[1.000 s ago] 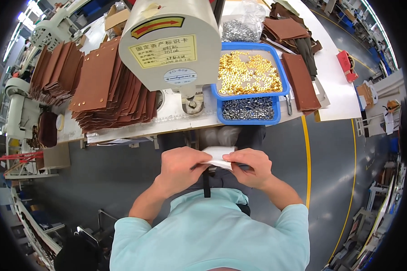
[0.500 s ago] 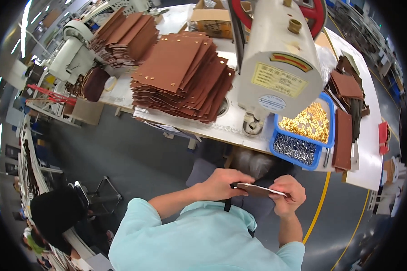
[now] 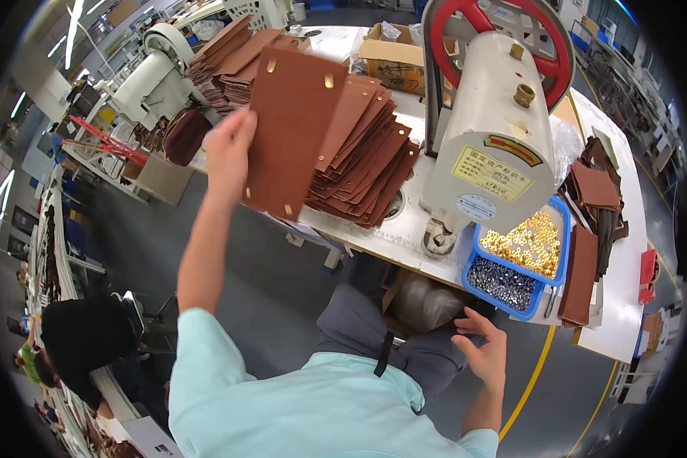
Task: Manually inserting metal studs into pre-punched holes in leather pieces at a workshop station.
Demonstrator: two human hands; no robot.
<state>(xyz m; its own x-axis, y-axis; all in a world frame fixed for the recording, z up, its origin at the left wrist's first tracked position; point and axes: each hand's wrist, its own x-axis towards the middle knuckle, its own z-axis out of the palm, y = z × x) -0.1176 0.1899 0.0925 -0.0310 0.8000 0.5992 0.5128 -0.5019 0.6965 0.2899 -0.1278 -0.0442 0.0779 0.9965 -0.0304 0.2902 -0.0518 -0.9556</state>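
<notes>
Upper centre of frame: left hand (image 3: 229, 149) pinches a brown leather panel (image 3: 294, 137) by its edge, held above the fanned stack of panels (image 3: 359, 160) on the worktop (image 3: 374, 237). Right hand (image 3: 485, 355) hangs open, empty, lower right near the blue tray (image 3: 473, 252). Risk: one-edge grip lets the panel slip; its swinging corner could topple the stack.

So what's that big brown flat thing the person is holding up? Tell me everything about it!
The brown panel is a flat rectangular sheet that looks like leather, reddish-brown and smooth. Small gold-coloured metal fittings sit near its corners. The left hand grips its left edge and holds it raised and slightly tilted, above a fanned stack of similar brown panels on the white worktable. Only that hand touches it, as far as can be seen.
</notes>
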